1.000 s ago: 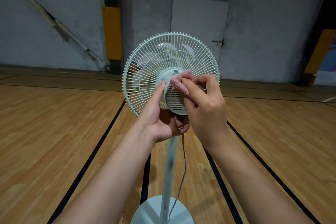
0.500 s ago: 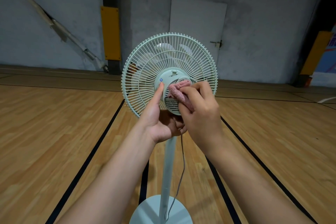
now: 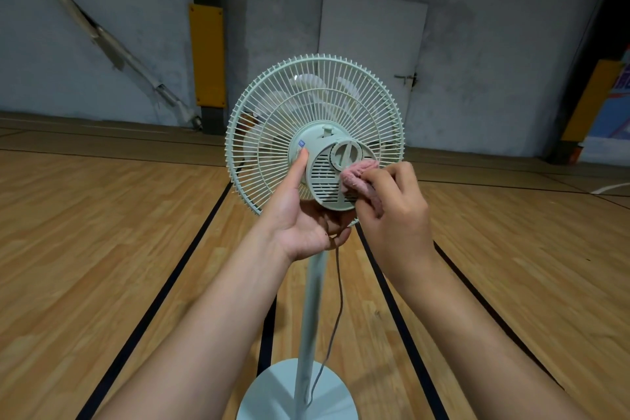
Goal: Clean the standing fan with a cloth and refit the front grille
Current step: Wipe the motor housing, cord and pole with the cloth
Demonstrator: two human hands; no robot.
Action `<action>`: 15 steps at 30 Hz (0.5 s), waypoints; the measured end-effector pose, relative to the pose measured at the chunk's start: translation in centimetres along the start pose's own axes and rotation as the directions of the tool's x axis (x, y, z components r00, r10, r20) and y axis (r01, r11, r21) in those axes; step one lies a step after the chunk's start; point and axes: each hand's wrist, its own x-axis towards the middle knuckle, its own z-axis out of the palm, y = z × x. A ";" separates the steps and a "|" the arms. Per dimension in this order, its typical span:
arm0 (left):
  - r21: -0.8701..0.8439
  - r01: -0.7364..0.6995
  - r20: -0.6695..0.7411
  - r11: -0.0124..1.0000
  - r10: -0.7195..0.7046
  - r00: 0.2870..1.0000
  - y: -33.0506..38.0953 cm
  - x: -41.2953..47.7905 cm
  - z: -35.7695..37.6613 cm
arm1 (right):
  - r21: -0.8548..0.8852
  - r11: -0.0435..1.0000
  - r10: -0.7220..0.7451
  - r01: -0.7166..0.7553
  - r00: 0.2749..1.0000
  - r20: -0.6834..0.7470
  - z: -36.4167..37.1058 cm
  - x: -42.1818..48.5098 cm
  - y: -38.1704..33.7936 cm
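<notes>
While left hand (image 3: 300, 215) cups the fan motor housing (image 3: 327, 177) from below, right hand (image 3: 392, 211) pinches pink cloth (image 3: 358, 174) against its right edge.

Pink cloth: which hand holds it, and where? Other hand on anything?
Right hand pinches the bunched pink cloth near its working end, against the motor housing. Left hand cups the housing from below, thumb up its left side.

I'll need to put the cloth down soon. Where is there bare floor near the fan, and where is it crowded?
Bare wooden floor lies wide to the left of the black line, and more to the right beyond the other line. It is crowded at the motor housing, where the left hand and the right hand with the cloth meet, and at the base with its cord.
</notes>
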 end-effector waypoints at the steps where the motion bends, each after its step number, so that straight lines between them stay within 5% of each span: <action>1: -0.003 0.005 0.005 1.000 -0.005 1.000 0.0 -0.1 0.1 | 0.015 1.000 0.007 -0.007 1.000 0.000 0.1 -0.1 -0.2; 11: -0.128 0.007 0.089 0.992 0.004 0.996 0.3 0.1 -0.5 | 0.082 0.994 -0.079 0.074 0.995 0.062 2.0 0.4 -3.9; 15: -0.057 0.011 0.059 0.998 -0.008 0.998 0.2 0.0 -0.7 | 0.062 0.994 -0.095 0.090 0.991 0.090 1.1 0.4 -2.8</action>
